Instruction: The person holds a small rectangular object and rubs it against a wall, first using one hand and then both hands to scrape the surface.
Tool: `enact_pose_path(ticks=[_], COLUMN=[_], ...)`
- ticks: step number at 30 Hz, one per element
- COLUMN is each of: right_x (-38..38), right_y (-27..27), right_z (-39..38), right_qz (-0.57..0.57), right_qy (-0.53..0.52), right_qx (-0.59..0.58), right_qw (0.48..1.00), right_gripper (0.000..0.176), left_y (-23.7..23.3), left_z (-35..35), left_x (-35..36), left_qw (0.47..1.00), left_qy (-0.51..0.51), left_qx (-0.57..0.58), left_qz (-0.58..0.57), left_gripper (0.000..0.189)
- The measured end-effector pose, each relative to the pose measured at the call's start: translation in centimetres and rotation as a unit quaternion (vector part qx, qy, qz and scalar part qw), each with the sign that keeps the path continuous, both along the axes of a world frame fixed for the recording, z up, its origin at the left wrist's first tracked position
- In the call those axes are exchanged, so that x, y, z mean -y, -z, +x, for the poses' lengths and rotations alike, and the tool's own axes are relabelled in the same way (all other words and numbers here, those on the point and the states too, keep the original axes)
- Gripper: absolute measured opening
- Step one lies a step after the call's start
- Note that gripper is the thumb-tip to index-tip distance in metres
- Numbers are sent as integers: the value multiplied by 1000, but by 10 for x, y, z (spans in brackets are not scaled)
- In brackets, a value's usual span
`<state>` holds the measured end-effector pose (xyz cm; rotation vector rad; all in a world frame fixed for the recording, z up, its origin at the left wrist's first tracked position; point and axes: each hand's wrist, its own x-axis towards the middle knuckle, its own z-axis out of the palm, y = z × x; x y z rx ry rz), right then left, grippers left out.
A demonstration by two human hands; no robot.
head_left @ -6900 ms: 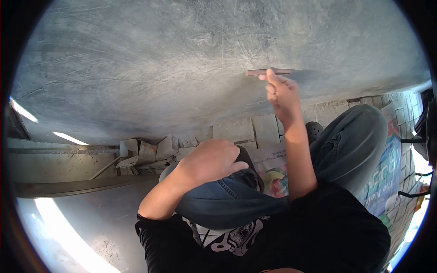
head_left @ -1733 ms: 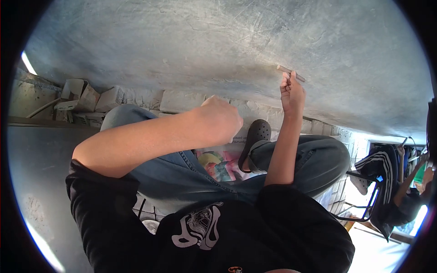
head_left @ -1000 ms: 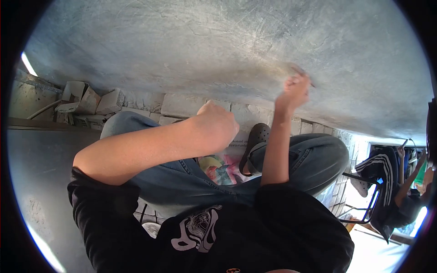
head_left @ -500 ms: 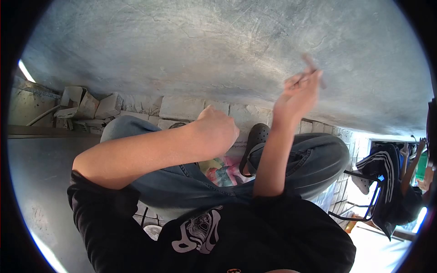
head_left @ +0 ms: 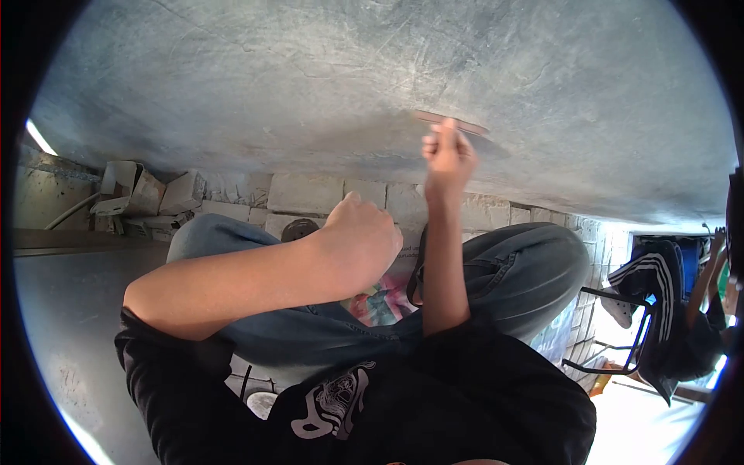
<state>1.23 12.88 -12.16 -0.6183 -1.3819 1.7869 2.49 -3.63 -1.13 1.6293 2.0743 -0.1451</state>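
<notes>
My right hand (head_left: 449,159) reaches up to the broad grey scratched surface (head_left: 325,85). A thin, flat brown strip (head_left: 473,126) is pinched in its fingers, lying nearly level along the grey surface with a shadow beside it. My left hand (head_left: 362,236) is closed in a fist, back of the hand towards me, above my lap. Its fingers curl away from view, so I cannot tell whether it holds anything.
My bent legs in jeans (head_left: 519,271) spread on both sides. Pale bricks (head_left: 306,194) run below the grey surface, with torn cardboard boxes (head_left: 132,188) at left. A colourful cloth (head_left: 384,301) lies between my legs. At right, another person (head_left: 659,310) sits by a black-framed chair (head_left: 620,368).
My right hand has swung left and slightly down with the brown strip, which has turned from steep to nearly level. My left hand has shifted slightly left and down, still closed.
</notes>
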Motion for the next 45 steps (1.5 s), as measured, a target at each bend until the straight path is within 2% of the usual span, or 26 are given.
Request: enact_pose_path(ticks=[2, 4, 6, 8, 10, 14, 16, 18, 20, 21, 22, 25, 27, 28, 30, 32, 34, 35, 37, 38, 41, 43, 45], right_x=[18, 12, -7, -25, -31, -7, 6, -5, -28, -35, -38, -32, -8, 3, 21, 9, -19, -34, -53, -54, -14, 19, 22], right_y=[-11, -7, 7, 16, 17, 3, -11, -6, 10, 9, 11, 4, -1, -6, -11, -6, 6, 12, 11, 17, 6, -10, -14], right_z=[-8, -7, 2, 8, 9, 0, -5, -2, 9, 10, 10, 11, 4, -1, -12, -9, 5, 12, 20, 19, 2, -10, -11], right_qz=[-44, -50, -46, -88, -192, -109, -79, -86, -70, -152, -154, -215, -101, -100, -142, -141, -136, -138, -216, -214, -163, -163, -163], right_qy=[-89, -74, 18, 49, 42, -1, -59, -53, 26, 54, 55, 67, -25, -23, -84, -77, 21, 22, 55, 58, -38, -66, -96], right_qx=[0, 9, -35, -40, -85, -44, -25, -14, -26, -54, -55, -96, -25, -24, -4, -3, -37, -35, -82, -82, -35, -17, -3], right_qw=[995, 996, 998, 994, 977, 993, 995, 995, 997, 985, 985, 970, 994, 994, 986, 987, 990, 990, 971, 972, 985, 984, 982], right_gripper=[28, 28, 28, 28, 30, 30, 31, 30, 30, 29, 29, 29, 28, 28, 28, 28, 27, 27, 25, 25, 29, 29, 29], left_y=[1, 2, -1, -4, -5, -11, -9, -10, -10, -10, -10, -13, -12, -11, -11, -15, -21, -23, -25, -27, -28, -25, -23], left_z=[1, 0, 0, 0, -1, 3, 3, 1, 2, 2, 2, 5, 6, 7, 5, 1, -1, -2, -5, -6, -9, -9, -9], left_x=[2, 6, 9, 11, 12, 12, 15, 16, 17, 18, 19, 19, 19, 19, 17, 17, 19, 21, 25, 25, 20, 16, 17], left_qw=[1000, 999, 1000, 1000, 1000, 1000, 999, 999, 1000, 1000, 999, 999, 999, 998, 998, 997, 998, 998, 997, 997, 999, 997, 996], left_qy=[2, 11, -6, -17, -18, -4, 14, 2, -12, -21, -29, -17, 0, 14, 18, 13, -31, -30, -40, -37, -30, -19, -28], left_qx=[9, 16, 2, -9, -20, -15, 35, 28, 26, -2, -32, -20, 3, 29, 54, 72, 41, 43, -38, -37, -13, 59, 66], left_qz=[15, 45, 26, 5, 1, 23, 35, 24, 12, 17, 23, 29, 39, 46, 37, 29, 32, 30, 48, 50, 30, 38, 53], left_gripper=[30, 29, 29, 28, 27, 27, 27, 27, 27, 27, 27, 26, 25, 24, 24, 24, 25, 25, 25, 25, 25, 25, 25])
